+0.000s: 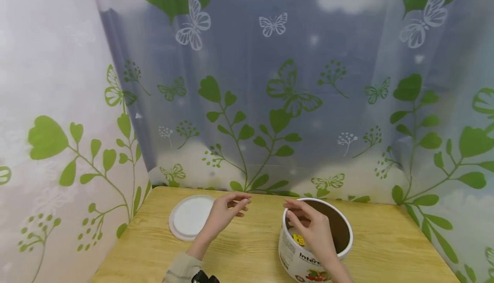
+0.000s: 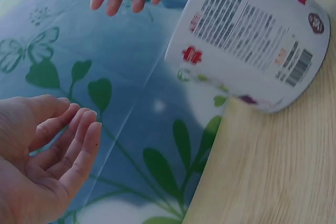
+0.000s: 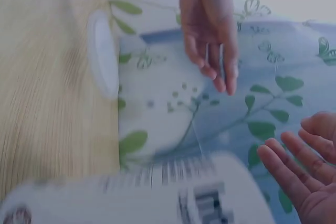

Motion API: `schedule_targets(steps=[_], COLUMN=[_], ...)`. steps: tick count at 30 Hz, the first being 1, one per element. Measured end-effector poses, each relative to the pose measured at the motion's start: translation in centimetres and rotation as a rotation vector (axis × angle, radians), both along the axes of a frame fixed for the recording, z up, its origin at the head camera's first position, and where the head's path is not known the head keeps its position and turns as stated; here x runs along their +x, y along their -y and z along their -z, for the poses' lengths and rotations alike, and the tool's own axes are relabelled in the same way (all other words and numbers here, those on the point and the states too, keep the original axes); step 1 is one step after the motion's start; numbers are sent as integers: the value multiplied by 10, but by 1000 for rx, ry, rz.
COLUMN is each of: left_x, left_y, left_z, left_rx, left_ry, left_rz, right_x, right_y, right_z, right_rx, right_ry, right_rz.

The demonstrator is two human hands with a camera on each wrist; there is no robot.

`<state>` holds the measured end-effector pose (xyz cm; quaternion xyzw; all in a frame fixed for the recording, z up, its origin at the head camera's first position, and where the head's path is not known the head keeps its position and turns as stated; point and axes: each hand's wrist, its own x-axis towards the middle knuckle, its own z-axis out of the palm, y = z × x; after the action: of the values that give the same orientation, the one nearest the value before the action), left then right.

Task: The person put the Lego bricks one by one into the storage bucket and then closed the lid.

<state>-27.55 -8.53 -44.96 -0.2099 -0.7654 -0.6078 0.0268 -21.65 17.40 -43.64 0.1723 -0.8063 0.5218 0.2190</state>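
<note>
A white bucket with a printed label stands uncovered at the right of the wooden table. Inside it a small yellow item shows, partly behind my right hand. That hand is raised over the bucket's near rim, fingers loosely bent and holding nothing. My left hand hovers between the bucket and a round white lid, its fingers relaxed and bare of any object. In the left wrist view the left hand is apart from the bucket. The right wrist view shows the right hand with spread fingers.
The lid lies flat near the table's left back edge. Behind the wooden table hangs a blue and white curtain with green leaves and butterflies, and it continues along both sides. A dark band sits at the left wrist.
</note>
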Motion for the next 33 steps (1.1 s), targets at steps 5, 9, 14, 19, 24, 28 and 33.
schedule_targets(steps=[5, 9, 14, 19, 24, 28, 33], left_x=[-6, -13, -27, -38, -39, -36, -35], left_y=[34, 56, 84, 114, 142, 162, 179], left_z=[10, 19, 38, 59, 73, 84, 99], left_rx=[22, 23, 7, -33, -129, -231, -334], left_ry=[69, 81, 61, 67, 104, 109, 106], left_rz=[-84, -181, -337, -504, -656, -740, -769], right_x=[-6, -13, -22, -34, -45, -49, -52], right_y=[25, 42, 62, 78, 87, 91, 97], right_z=[0, 4, 10, 25, 43, 56, 69], right_rx=[-116, -180, -213, -212, -201, -208, -267], right_ry=[136, 226, 280, 299, 317, 344, 452], right_rz=[-96, -145, -204, -256, -271, -275, -280])
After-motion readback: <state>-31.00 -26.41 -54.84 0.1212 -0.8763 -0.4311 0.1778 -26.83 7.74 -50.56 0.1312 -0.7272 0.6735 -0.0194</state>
